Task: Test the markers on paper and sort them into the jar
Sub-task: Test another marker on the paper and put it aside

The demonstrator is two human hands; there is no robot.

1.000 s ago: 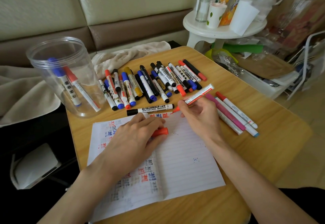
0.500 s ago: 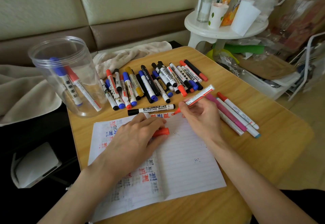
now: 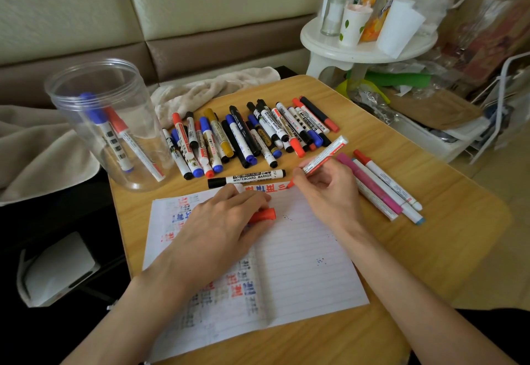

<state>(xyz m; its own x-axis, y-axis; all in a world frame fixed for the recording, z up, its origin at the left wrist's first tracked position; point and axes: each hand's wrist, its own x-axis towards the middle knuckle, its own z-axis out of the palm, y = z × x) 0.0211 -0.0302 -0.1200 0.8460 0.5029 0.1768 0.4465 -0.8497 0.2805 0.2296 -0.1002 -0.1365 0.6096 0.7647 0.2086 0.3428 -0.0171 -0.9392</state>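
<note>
My right hand (image 3: 327, 192) pinches a white-and-red marker (image 3: 325, 154), its red tip down on the top edge of the lined paper (image 3: 301, 264) beside fresh red strokes. On the paper lies my left hand (image 3: 220, 227), fingers curled round the marker's red cap (image 3: 265, 215). A clear plastic jar (image 3: 106, 124) stands at the table's far left with a blue and a red marker inside. Several capped markers (image 3: 246, 135) lie in a row behind the paper, and a black whiteboard marker (image 3: 246, 179) lies just above it.
A few thin markers (image 3: 381, 187), pink, red and blue, lie to the right of my right hand. The wooden table (image 3: 430, 235) ends close on the right. A white stool (image 3: 358, 49) with cups stands behind, and a beige cloth (image 3: 209, 89) lies at the back.
The marker tip has moved slightly along the paper's top edge, adding to the red strokes. My left hand has stayed on the paper with the cap.
</note>
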